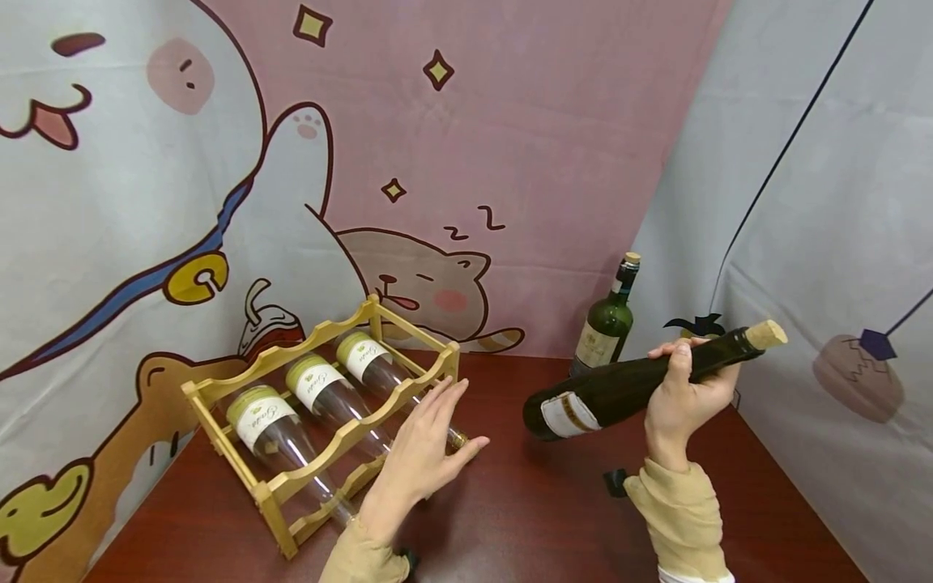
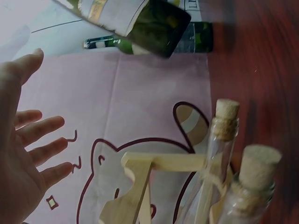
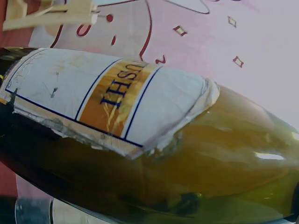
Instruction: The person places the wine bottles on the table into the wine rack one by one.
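My right hand (image 1: 685,405) grips a dark wine bottle (image 1: 619,397) by its neck and shoulder, above the table. The bottle is tilted, with its corked mouth up to the right and its base down to the left. Its torn white label (image 3: 56,88), crossed by a gold band, fills much of the right wrist view. Held out with fingers extended, my left hand (image 1: 423,449) is by the right front of a wooden wine rack (image 1: 273,518) and holds nothing. Three clear corked bottles with white labels, one of them the left bottle (image 1: 266,421), lie in the rack's upper tier.
A green wine bottle (image 1: 605,332) stands upright at the back of the reddish-brown table (image 1: 525,518), behind the held bottle. Printed cartoon cloth (image 1: 554,162) hangs close behind the table and along its sides. Corked necks (image 2: 227,109) stick out from the rack's front.
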Action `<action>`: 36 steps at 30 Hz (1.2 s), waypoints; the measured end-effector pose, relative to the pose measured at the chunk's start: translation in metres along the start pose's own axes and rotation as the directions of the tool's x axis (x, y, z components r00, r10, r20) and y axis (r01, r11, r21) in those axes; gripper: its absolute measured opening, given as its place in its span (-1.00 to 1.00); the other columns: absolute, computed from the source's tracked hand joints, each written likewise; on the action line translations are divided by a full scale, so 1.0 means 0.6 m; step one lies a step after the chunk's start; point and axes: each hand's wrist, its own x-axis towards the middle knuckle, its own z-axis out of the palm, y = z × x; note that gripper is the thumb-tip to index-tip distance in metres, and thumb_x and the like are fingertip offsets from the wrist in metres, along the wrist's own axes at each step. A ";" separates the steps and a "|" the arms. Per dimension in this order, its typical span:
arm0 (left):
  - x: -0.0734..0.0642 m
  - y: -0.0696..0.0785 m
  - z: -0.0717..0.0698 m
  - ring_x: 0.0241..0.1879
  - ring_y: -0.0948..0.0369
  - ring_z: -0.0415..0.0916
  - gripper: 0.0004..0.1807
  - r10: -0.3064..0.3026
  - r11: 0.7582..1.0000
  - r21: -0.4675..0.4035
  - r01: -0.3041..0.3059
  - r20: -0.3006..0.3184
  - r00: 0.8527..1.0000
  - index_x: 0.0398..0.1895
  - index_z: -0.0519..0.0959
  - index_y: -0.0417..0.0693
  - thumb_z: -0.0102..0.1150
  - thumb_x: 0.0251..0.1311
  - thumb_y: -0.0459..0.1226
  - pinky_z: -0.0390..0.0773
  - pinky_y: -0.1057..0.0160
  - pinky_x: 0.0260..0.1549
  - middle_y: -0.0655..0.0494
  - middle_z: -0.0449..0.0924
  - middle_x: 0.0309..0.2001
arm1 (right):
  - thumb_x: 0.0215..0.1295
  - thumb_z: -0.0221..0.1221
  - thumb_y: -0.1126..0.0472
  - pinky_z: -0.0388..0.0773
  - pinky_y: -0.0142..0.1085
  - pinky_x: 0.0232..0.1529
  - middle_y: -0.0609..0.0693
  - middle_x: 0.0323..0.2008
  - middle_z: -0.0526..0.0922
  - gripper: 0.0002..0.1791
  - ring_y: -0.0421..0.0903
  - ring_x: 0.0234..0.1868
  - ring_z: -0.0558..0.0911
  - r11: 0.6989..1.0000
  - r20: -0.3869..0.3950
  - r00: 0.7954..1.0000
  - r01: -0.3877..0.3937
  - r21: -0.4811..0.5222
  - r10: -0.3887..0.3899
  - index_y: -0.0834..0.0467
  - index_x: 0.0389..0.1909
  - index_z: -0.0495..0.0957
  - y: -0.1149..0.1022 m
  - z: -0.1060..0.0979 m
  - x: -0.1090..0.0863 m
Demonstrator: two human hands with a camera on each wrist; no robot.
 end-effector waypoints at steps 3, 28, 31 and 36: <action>0.000 0.005 0.008 0.31 0.06 0.36 -0.16 -0.006 1.000 -0.005 0.006 0.019 1.000 0.31 0.31 -0.11 0.28 0.01 0.13 0.43 0.08 0.19 -0.02 0.46 0.25 | 0.10 0.06 0.51 0.56 -0.33 -0.53 0.09 -0.60 0.50 -0.88 -0.09 -0.66 0.54 1.000 -0.013 1.000 -0.014 0.021 0.015 0.30 -0.34 0.42 0.001 -0.001 -0.008; -0.008 0.030 0.041 0.30 0.10 0.36 0.00 0.037 0.999 0.004 -0.037 0.050 0.998 0.35 0.26 -0.07 0.34 -0.14 0.22 0.40 0.14 0.22 0.07 0.44 0.25 | 0.10 0.04 0.53 0.54 -0.25 -0.59 0.17 -0.64 0.47 -0.93 -0.02 -0.73 0.48 0.973 -0.080 0.994 -0.050 0.224 0.070 0.43 -0.37 0.37 -0.018 0.001 -0.066; -0.007 0.027 0.039 0.30 0.10 0.35 0.02 0.020 1.000 -0.003 -0.020 0.057 0.998 0.36 0.25 -0.05 0.35 -0.16 0.22 0.40 0.13 0.22 0.08 0.43 0.27 | 0.10 0.04 0.53 0.54 -0.25 -0.59 0.17 -0.64 0.47 -0.93 -0.01 -0.73 0.48 0.970 -0.074 0.995 -0.054 0.236 0.073 0.43 -0.37 0.37 -0.022 0.003 -0.068; -0.007 0.026 0.038 0.30 0.10 0.35 0.04 0.003 1.000 -0.021 -0.001 0.071 0.997 0.38 0.21 0.00 0.35 -0.17 0.24 0.41 0.12 0.22 0.09 0.42 0.28 | 0.11 0.04 0.53 0.54 -0.25 -0.58 0.17 -0.65 0.46 -0.93 -0.01 -0.73 0.48 0.968 -0.067 0.994 -0.065 0.240 0.084 0.44 -0.38 0.36 -0.025 0.007 -0.072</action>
